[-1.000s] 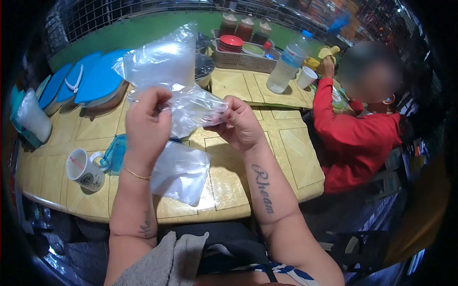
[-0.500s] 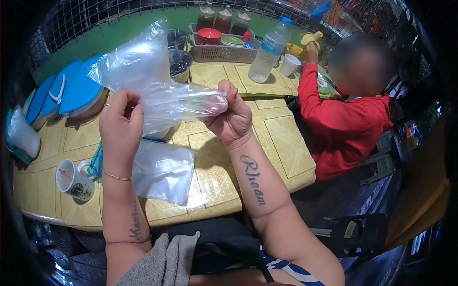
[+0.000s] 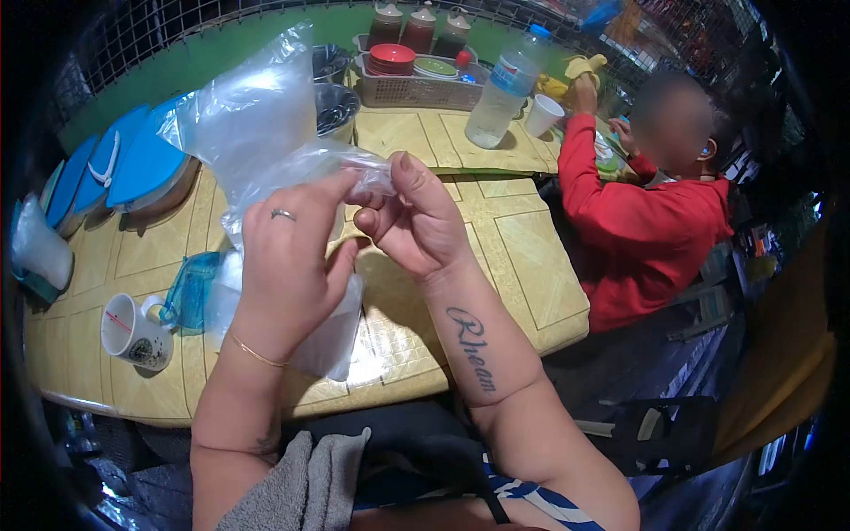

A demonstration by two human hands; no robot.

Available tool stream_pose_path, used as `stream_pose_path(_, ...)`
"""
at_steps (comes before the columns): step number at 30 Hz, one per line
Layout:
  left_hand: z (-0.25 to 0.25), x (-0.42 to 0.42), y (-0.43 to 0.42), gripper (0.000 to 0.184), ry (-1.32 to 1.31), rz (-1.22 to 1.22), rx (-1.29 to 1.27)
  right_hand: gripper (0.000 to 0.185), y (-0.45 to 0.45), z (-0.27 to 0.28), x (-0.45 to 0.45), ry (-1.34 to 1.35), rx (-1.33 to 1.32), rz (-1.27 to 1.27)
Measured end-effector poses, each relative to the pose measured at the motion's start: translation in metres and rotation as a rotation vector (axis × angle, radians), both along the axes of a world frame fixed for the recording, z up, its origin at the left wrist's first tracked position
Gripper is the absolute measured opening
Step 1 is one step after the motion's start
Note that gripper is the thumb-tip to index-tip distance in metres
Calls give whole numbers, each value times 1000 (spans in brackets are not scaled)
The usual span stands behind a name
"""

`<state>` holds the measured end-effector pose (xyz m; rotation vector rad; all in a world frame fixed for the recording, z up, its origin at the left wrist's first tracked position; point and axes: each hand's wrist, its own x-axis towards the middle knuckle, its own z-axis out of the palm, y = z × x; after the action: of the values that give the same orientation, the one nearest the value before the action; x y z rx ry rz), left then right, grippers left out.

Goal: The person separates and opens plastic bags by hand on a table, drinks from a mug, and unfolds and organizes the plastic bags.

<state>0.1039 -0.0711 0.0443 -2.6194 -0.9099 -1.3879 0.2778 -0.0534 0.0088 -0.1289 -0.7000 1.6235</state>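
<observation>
A clear plastic bag (image 3: 252, 115) hangs in the air above the table, its twisted end stretched towards my right hand. My right hand (image 3: 421, 212) is closed on that end, pinching it between thumb and fingers. My left hand (image 3: 297, 230), with a ring on one finger, has its fingertips on the gathered plastic close to my right hand; its thumb is lower down and what the fingers grip is partly hidden. More flat clear plastic bags (image 3: 341, 341) lie on the table under my left hand. Blue netting or plastic (image 3: 190, 292) is beside them.
On the tiled table (image 3: 390, 336) stand a white mug (image 3: 133, 332), blue-lidded containers (image 3: 155, 164), a metal pot (image 3: 336, 111), a basket (image 3: 416, 88) with red bowls and sauce bottles, a water bottle (image 3: 505, 93) and a white cup (image 3: 543, 115). A person in red (image 3: 637, 239) holds a banana (image 3: 584, 69).
My left hand has moved right along the bag to my right hand, turning over so its back shows. The stretched part between the hands is now bunched up.
</observation>
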Motion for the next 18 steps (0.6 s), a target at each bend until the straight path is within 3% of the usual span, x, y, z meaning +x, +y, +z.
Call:
stream_pose_path(1, -4, -1, 4, 41, 10, 34, -6, 21, 1, -2, 1, -2, 17, -14)
stream_pose_path(3, -7, -6, 9, 25, -1, -16, -73, 27, 1, -4, 3, -5, 53, -49)
stream_pose_path(6, -3, -10, 7, 14, 11, -155, -324, 58, 0, 1, -2, -402, 292, -451)
stream_pose_path(9, -3, -13, 4, 11, -60, -372, -696, 80, 3, 1, 10, -506, 459, -239)
stream_pose_path(11, -3, -20, 6, 14, -80, -539, -1035, 60, 2, 4, 11, -627, 538, -166)
stream_pose_path(13, 1, -27, 8, 20, -115, -626, -1178, 46, 6, 2, 20, -809, 651, -83)
stream_pose_path(14, 4, -33, 9, 24, -138, -658, -1247, 32, 3, 3, 18, -785, 579, -53)
stream_pose_path(17, 4, -52, 20, 33, -290, -739, -1250, 28, 8, -7, 17, -611, 362, 162)
stream_pose_path(18, 4, -58, 24, 36, -342, -765, -1267, 29, 7, -7, 13, -533, 376, 114)
